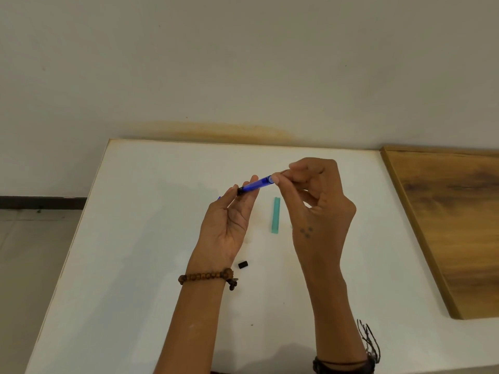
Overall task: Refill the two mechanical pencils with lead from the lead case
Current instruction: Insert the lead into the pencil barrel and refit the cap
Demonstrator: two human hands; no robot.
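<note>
Midway, seemingly: blue pencil [255, 185] pinched above the surface [140, 238] by left hand [229, 220], right hand [316, 201] pinching something thin, maybe lead, at its open end, cap [243, 264] off, case [275, 215] lying below, second pencil barely visible, apparently unfilled.

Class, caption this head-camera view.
Left hand holds blue pencil; right hand pinches at its open end, above green lead case.
</note>
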